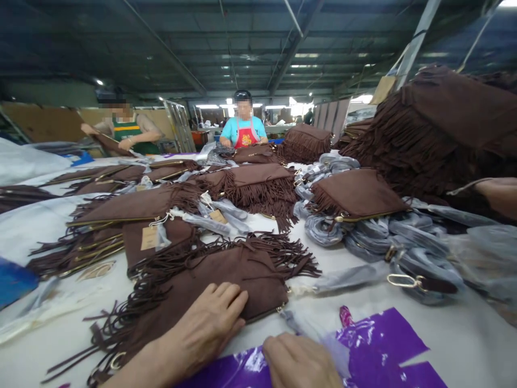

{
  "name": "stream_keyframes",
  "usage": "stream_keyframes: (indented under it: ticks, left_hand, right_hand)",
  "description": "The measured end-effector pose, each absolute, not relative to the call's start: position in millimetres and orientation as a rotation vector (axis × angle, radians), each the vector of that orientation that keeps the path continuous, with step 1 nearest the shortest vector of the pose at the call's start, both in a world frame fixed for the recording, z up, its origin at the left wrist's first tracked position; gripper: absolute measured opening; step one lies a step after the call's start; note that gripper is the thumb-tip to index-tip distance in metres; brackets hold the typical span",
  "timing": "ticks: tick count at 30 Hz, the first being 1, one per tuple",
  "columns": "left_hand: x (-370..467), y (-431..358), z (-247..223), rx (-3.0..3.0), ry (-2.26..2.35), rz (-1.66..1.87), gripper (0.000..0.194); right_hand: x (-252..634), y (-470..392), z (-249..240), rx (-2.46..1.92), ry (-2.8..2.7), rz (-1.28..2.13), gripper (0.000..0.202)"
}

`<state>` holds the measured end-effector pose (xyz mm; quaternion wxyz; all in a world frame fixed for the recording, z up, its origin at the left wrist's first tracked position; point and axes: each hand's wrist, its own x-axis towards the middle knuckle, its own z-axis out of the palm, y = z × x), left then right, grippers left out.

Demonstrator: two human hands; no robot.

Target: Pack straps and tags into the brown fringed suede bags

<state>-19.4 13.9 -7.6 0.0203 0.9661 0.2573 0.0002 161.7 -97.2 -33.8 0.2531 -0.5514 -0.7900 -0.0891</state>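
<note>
Table [464,334]: hands [205,323] press brown fringed bag [226,280].

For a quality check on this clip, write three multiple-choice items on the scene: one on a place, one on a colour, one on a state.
1. Where does the left hand rest?
A. On the nearest brown fringed bag
B. On a cardboard box
C. On a blue crate

2. What colour is the glossy sheet by the right hand?
A. Yellow
B. Purple
C. White

3. How is the left hand held?
A. Clenched round scissors
B. Raised in the air
C. Flat, fingers spread on the bag

Answers: 1 A, the palm lies on the bag's front edge; 2 B, the sheet shines purple on the table; 3 C, the fingers lie open, gripping nothing.
</note>
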Motion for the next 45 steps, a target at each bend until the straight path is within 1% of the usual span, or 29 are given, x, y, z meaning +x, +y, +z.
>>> stream_keyframes:
  ticks: [3, 4, 7, 8, 11, 12, 14, 16, 20, 22, 24, 26, 28, 30, 32, 33, 37, 39, 42, 45]
  left_hand:
    - [-25, 8, -7, 3.098, 0.770, -0.047, 0.041]
    - [-26, 7, -8, 3.121, 0.776, -0.050, 0.039]
    - [-28, 10, -7, 3.165, 0.787, -0.075, 0.023]
    - [-28, 12, -6, 3.166, 0.787, -0.100, 0.022]
    - [-26, 15, -2, 3.132, 0.782, -0.186, 0.025]
    - [-26, 16, -2, 3.118, 0.787, -0.193, 0.026]
    - [-24, 16, -1, 3.092, 0.792, -0.180, 0.026]
    - [-22, 17, -4, 3.065, 0.795, -0.155, 0.025]
    - [-16, 21, -14, 3.049, 0.806, -0.107, 0.021]
    - [-14, 23, -17, 3.051, 0.823, -0.045, 0.019]
    - [-16, 20, -17, 3.047, 0.850, 0.063, 0.016]
    - [-17, 12, -14, 3.053, 0.869, 0.219, 0.013]
    - [-13, -1, -11, 3.035, 0.859, 0.375, 0.018]
    - [0, -16, -11, 2.969, 0.893, 0.406, 0.023]
    - [21, -29, -12, 2.872, 1.029, 0.311, 0.024]
    - [32, -34, -14, 2.829, 1.110, 0.234, 0.023]
    - [72, -35, -16, 2.713, 1.324, -0.022, 0.020]
    - [81, -29, -15, 2.673, 1.328, -0.085, 0.026]
    - [76, -20, -11, 2.662, 1.227, -0.169, 0.031]
    - [47, -19, -4, 2.692, 1.205, -0.288, 0.034]
  right_hand:
    - [156, -83, -41, -1.496, -2.118, -0.235, 0.024]
    - [158, -79, -41, -1.511, -2.122, -0.220, 0.026]
    - [171, -73, -37, -1.590, -2.174, -0.228, 0.033]
    - [176, -72, -35, -1.632, -2.167, -0.261, 0.031]
    - [190, -72, -31, -1.794, -2.112, -0.369, 0.012]
    - [193, -72, -31, -1.831, -2.106, -0.391, 0.009]
    - [195, -69, -29, -1.873, -2.122, -0.392, 0.011]
    - [188, -64, -26, -1.947, -2.127, -0.272, 0.009]
    - [149, -52, -16, -2.100, -2.068, 0.192, 0.018]
    - [132, -51, -14, -2.048, -2.075, 0.333, 0.019]
    - [131, -55, -14, -1.934, -2.050, 0.379, 0.016]
    - [149, -60, -15, -1.837, -1.976, 0.320, 0.014]
    - [178, -60, -16, -1.791, -1.939, 0.219, 0.015]
    - [205, -54, -18, -1.779, -2.002, 0.164, 0.027]
    - [223, -44, -22, -1.747, -2.119, 0.194, 0.042]
    - [227, -40, -24, -1.728, -2.178, 0.215, 0.045]
    - [231, -28, -34, -1.682, -2.362, 0.148, 0.043]
    - [231, -27, -40, -1.621, -2.408, 0.055, 0.042]
    - [232, -27, -48, -1.493, -2.401, -0.117, 0.041]
    - [233, -24, -54, -1.432, -2.354, -0.206, 0.037]
